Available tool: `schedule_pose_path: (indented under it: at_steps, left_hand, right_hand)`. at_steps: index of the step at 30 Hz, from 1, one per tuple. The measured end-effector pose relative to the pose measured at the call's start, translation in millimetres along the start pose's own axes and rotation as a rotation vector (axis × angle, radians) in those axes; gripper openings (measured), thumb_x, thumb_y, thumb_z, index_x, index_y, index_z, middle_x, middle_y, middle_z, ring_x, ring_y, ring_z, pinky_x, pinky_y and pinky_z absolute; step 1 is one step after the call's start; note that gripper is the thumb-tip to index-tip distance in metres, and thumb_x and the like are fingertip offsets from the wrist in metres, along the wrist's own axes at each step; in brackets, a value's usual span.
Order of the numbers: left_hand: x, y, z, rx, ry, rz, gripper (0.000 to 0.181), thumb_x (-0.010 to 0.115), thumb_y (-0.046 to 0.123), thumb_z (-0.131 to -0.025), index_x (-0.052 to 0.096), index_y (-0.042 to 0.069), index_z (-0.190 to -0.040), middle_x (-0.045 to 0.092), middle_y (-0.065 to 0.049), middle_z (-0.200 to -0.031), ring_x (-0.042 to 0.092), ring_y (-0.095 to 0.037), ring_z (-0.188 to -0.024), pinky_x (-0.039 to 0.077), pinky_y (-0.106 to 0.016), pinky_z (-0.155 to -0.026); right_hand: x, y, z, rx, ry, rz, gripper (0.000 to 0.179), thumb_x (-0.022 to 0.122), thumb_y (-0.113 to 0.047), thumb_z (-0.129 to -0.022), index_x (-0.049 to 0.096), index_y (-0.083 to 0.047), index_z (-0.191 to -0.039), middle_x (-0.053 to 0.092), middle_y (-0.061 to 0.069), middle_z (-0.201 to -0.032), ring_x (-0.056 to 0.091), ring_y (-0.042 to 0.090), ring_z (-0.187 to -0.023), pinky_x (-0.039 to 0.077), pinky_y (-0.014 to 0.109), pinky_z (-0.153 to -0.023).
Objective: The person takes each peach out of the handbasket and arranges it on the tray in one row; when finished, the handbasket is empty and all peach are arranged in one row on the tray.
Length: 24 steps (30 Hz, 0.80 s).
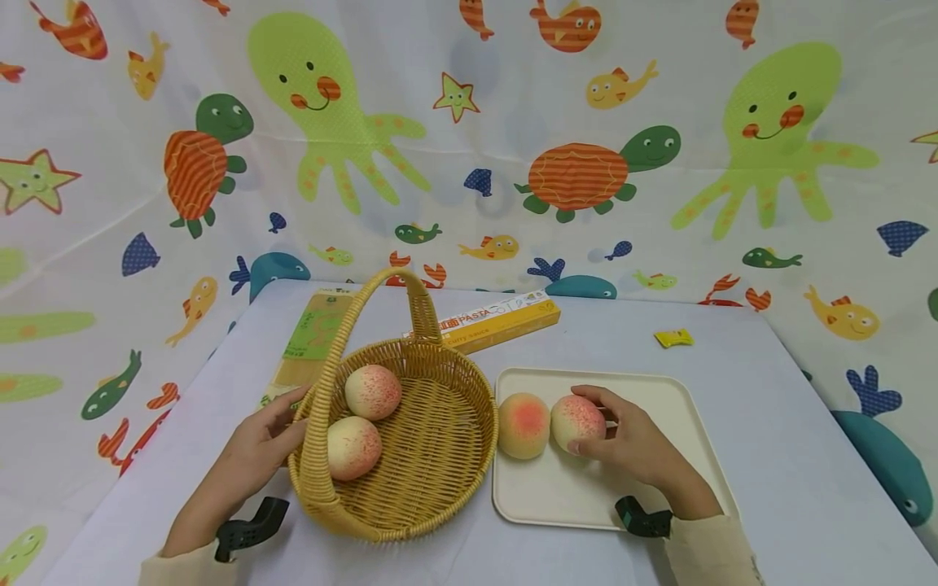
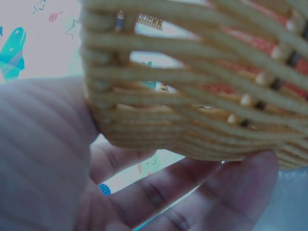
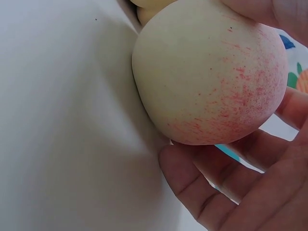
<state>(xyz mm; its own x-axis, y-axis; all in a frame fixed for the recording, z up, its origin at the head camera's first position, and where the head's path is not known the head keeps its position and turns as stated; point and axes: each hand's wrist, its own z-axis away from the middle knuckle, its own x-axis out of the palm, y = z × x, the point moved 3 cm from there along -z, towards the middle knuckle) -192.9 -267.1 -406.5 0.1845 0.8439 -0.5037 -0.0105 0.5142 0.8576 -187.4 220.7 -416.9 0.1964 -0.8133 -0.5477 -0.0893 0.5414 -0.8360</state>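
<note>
A wicker basket (image 1: 410, 509) with a tall arched handle stands on the table, holding one pale, red-speckled peach (image 1: 374, 392) and a second such peach (image 1: 355, 448) on its left side. My left hand (image 1: 256, 446) grips the basket's left side, partly behind the handle; the woven wall (image 2: 144, 110) lies between thumb and fingers in the left wrist view. On a cream tray (image 1: 535, 500) my right hand (image 1: 636, 439) holds a speckled peach (image 3: 202, 72), fingers round its far side and thumb at its near side. A yellow-orange peach (image 1: 523, 426) sits just left of it.
Behind the basket lie a yellow pasta box (image 1: 506, 324) and a flat green-and-tan packet (image 1: 315, 325). A small yellow wrapped packet (image 1: 673, 338) is beyond the tray. A cloth printed with sea animals (image 1: 454, 146) hangs at the table's back.
</note>
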Motion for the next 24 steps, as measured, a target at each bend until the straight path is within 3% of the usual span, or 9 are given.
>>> schedule_pose_path:
  at_steps: [16,24]
  left_hand:
    - [-0.2,0.4,-0.5,0.01,0.01,-0.003,0.058,0.055,0.025,-0.11,0.036,0.008,-0.162,0.061,-0.026,-0.137,0.068,-0.013,-0.1,0.061,-0.032,-0.071]
    - [0.2,0.4,-0.5,0.006,0.011,-0.001,0.059,0.056,0.025,-0.109,0.036,0.008,-0.162,0.062,-0.025,-0.135,0.067,-0.017,-0.101,0.061,-0.031,-0.071]
  right_hand:
    - [-0.4,-2.1,1.7,-0.037,0.0,-0.006,0.076,0.088,-0.02,-0.082,0.054,-0.002,-0.148,0.066,0.015,-0.131,0.063,0.024,-0.104,0.057,0.027,-0.084]
    - [0.1,-1.6,1.6,-0.014,-0.013,-0.014,0.08,0.088,-0.022,-0.082,0.051,-0.005,-0.151,0.065,0.013,-0.133,0.062,0.023,-0.106,0.056,0.027,-0.085]
